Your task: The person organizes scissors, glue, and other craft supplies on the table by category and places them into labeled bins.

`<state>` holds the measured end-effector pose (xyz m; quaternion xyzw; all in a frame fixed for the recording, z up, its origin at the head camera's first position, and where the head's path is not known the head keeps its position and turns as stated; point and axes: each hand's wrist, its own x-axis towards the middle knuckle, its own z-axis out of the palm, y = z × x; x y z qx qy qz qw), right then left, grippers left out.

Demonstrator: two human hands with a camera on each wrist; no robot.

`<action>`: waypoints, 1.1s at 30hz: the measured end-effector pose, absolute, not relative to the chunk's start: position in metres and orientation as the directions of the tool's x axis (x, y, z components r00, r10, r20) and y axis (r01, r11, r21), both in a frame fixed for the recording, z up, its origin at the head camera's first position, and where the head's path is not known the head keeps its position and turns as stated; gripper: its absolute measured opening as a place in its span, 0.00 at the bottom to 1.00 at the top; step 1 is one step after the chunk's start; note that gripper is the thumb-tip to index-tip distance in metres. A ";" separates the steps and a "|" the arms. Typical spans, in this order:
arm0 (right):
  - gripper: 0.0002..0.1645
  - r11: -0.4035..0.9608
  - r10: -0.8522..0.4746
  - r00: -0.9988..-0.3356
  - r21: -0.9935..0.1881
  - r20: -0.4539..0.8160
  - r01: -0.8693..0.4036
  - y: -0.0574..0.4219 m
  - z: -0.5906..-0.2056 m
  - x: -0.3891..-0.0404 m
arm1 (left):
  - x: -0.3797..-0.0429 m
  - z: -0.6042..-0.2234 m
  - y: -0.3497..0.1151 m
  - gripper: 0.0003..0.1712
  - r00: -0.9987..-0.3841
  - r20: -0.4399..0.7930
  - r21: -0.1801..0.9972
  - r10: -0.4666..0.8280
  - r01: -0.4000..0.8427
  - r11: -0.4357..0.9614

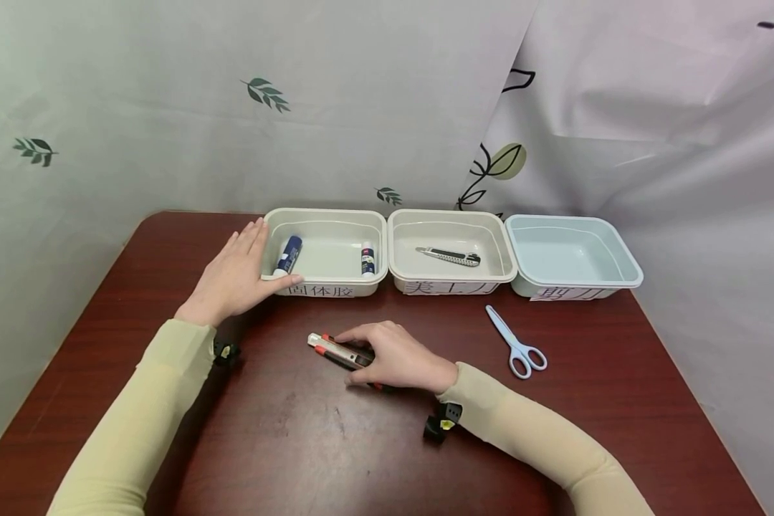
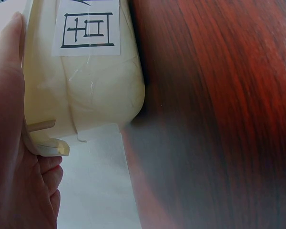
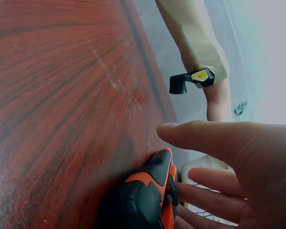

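Note:
My left hand point(image 1: 231, 276) rests on the left end of a cream plastic bin point(image 1: 325, 279), its thumb along the front rim and its straight fingers along the left side. Two glue sticks, one at the left point(image 1: 289, 255) and one at the right point(image 1: 368, 259), lie in that bin. Over the table, my right hand point(image 1: 396, 357) spans a black and orange utility knife point(image 1: 343, 352), metal nose pointing left. In the right wrist view the thumb stands apart from the knife point(image 3: 150, 191), with the other fingers close along its far side.
A second cream bin point(image 1: 453, 276) holds a grey utility knife point(image 1: 451, 256); a light-blue bin point(image 1: 574, 282) stands right of it. Each bin has a handwritten front label. Light-blue scissors point(image 1: 514, 342) lie on the table point(image 1: 284, 451) before the blue bin. A patterned curtain point(image 1: 361, 107) hangs behind.

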<state>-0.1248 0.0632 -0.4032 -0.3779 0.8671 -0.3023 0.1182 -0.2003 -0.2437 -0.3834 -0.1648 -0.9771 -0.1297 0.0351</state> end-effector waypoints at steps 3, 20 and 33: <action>0.36 0.543 -0.719 -0.694 -0.603 0.024 -0.584 0.064 -0.404 -0.125 | -0.200 -0.384 -0.244 0.68 -0.943 0.112 0.242 0.313 0.332 0.912; 0.35 0.611 -0.691 -0.723 -0.518 0.020 -0.598 0.064 -0.408 -0.121 | -0.201 -0.385 -0.245 0.68 -0.941 0.124 0.237 0.316 0.337 0.911; 0.32 0.647 -0.662 -0.750 -0.501 0.006 -0.575 0.062 -0.408 -0.119 | -0.201 -0.385 -0.245 0.68 -0.941 0.123 0.235 0.314 0.335 0.912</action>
